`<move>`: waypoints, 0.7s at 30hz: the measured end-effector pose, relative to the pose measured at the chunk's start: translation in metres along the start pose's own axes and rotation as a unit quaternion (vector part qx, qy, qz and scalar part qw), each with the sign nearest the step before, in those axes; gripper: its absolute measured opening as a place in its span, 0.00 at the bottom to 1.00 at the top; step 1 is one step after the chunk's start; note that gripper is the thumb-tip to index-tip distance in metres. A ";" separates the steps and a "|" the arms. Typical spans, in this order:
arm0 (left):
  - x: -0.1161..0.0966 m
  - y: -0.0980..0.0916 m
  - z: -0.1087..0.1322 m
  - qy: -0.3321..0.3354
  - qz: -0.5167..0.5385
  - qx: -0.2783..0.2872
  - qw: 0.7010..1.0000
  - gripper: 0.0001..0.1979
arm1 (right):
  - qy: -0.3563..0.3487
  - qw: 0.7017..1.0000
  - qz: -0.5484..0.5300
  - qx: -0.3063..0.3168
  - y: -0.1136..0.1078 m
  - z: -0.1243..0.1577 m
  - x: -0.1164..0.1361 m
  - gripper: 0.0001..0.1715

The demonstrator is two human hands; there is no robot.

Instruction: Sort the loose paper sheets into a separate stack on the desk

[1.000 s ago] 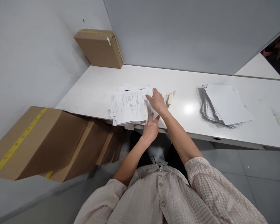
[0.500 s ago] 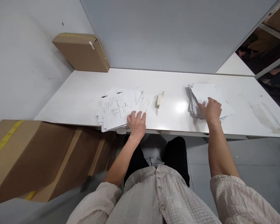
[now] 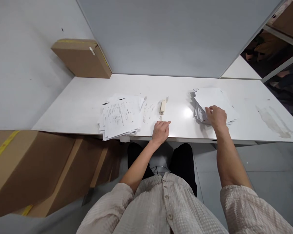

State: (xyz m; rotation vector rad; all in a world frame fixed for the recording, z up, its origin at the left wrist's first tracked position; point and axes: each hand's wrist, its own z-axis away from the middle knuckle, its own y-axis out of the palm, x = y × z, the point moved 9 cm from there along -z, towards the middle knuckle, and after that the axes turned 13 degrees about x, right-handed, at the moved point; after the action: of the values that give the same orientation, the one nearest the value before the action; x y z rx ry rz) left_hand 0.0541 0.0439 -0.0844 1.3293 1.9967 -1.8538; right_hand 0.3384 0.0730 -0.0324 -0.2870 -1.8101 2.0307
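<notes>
My left hand is over the front part of the white table, between two paper stacks. It holds nothing; the index finger points right and the other fingers are loosely bent. My right hand is at the right stack of papers, thumb and fingers pinching the left edge of its top sheet. On the left lies another loose stack of papers, its top sheet printed with text. A small cream-coloured block-like object, its kind unclear, rests between the stacks, just beyond my left hand.
The white table meets a grey panel at its back. A cardboard box leans in the back left corner. Large cardboard boxes stand below at the left. Worn marks show on the table at the right.
My left hand has moved right, away from the left paper stack to the middle of the table. My right hand's fingers have closed at the top sheet's edge.
</notes>
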 end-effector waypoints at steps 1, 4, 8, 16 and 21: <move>0.001 0.001 0.000 0.001 0.000 0.000 1.000 0.18 | -0.007 1.000 0.002 0.002 0.000 0.001 0.002 0.27; 0.000 0.001 0.002 0.007 -0.003 0.001 1.000 0.17 | -0.012 1.000 0.014 0.009 0.003 0.002 0.007 0.27; 0.000 -0.001 0.003 0.003 0.028 -0.006 1.000 0.17 | 0.011 0.999 -0.034 -0.002 0.001 0.000 0.002 0.22; 0.028 -0.006 0.003 -0.092 0.491 -0.009 0.866 0.27 | -0.197 0.950 -0.231 -0.080 -0.056 0.096 0.059 0.17; 0.030 -0.001 0.009 -0.156 0.681 0.011 0.715 0.28 | -0.279 0.871 -0.393 0.095 -0.027 0.125 0.094 0.19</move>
State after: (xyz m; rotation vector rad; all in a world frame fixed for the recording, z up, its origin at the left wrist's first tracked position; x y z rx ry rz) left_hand 0.0306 0.0516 -0.1041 1.5764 0.3702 -1.1230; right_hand 0.2067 0.0025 0.0217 1.0330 -1.5792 1.7174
